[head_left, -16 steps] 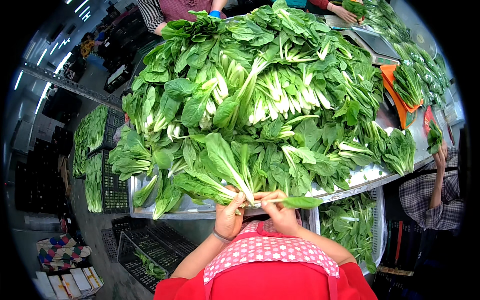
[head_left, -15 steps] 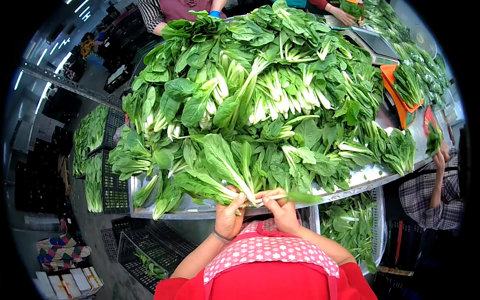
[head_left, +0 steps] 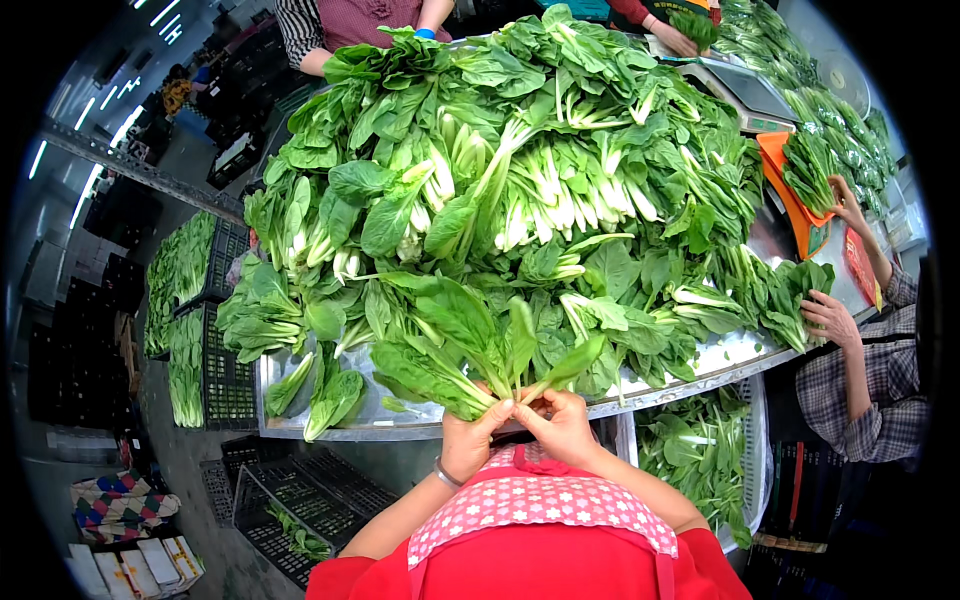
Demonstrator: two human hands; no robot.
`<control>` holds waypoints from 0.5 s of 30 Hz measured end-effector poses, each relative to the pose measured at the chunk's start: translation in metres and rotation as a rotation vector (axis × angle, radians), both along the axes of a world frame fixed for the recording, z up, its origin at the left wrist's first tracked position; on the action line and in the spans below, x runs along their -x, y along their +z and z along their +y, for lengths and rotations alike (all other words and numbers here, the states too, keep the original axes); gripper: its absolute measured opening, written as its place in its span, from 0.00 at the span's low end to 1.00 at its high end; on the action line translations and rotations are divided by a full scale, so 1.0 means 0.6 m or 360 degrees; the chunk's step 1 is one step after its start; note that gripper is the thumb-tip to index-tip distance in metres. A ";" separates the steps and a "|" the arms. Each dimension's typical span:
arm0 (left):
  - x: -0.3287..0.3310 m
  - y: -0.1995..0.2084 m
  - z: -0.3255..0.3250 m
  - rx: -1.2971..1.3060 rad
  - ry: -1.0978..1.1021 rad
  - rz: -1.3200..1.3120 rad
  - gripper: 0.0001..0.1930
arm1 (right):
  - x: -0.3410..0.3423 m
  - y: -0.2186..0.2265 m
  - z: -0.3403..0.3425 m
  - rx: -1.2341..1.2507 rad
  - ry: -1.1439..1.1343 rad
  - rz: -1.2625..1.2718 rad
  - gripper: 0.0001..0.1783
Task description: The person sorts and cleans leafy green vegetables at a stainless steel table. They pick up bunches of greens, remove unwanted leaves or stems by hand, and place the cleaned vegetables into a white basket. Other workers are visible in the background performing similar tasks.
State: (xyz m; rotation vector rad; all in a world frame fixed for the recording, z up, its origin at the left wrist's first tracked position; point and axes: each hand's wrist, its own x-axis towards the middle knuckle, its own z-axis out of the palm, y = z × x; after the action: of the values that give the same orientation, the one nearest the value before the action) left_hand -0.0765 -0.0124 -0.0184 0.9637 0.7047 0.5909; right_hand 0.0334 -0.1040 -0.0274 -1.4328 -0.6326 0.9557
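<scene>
At the near edge of the metal table (head_left: pixel 385 431), both my hands are closed on leafy greens with pale stems. My left hand (head_left: pixel 468 440) grips the stem ends of a fanned-out bunch of leafy greens (head_left: pixel 430 372), whose leaves point away from me. Fingers of my right hand (head_left: pixel 562 430) pinch the base of a stalk (head_left: pixel 568 364) that slants up to the right. The two thumbs meet over the stem ends, which are partly covered. Beyond the bunch rises a large pile of the same greens (head_left: pixel 580 190).
A co-worker's hands (head_left: pixel 832 318) reach in from the right, near greens and an orange tray (head_left: pixel 782 165). A scale (head_left: pixel 748 92) stands behind it. Below the table are a white basket of greens (head_left: pixel 755 440) and black crates (head_left: pixel 290 500). Other people work across the table.
My right hand has drawn in against the left, and its stalk has swung from pointing right to pointing up. The right co-worker has put greens on the orange tray and touches others.
</scene>
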 end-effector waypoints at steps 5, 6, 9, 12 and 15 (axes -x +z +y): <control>-0.013 -0.006 0.000 0.0236 0.0192 -0.0122 0.10 | 0.001 -0.002 -0.024 -0.0212 -0.0265 0.0727 0.05; -0.014 -0.008 0.001 0.0230 0.0192 -0.0114 0.10 | -0.006 0.007 -0.035 -0.0235 -0.0358 0.0778 0.04; -0.010 -0.010 0.008 0.0123 0.0161 -0.0025 0.10 | -0.036 0.014 -0.090 -0.0386 -0.0818 0.0537 0.03; -0.006 -0.004 0.009 -0.0127 0.0101 0.0180 0.11 | -0.075 -0.028 -0.185 -0.0475 -0.1565 0.0436 0.07; -0.004 -0.007 0.006 -0.0365 0.0080 0.0336 0.10 | -0.130 -0.094 -0.315 -0.0473 -0.2089 0.1074 0.21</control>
State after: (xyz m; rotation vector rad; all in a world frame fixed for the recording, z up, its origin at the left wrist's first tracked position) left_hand -0.0739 -0.0088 -0.0226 1.2368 0.8636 0.6289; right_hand 0.1112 -0.2930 -0.0840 -0.8548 0.6308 0.1945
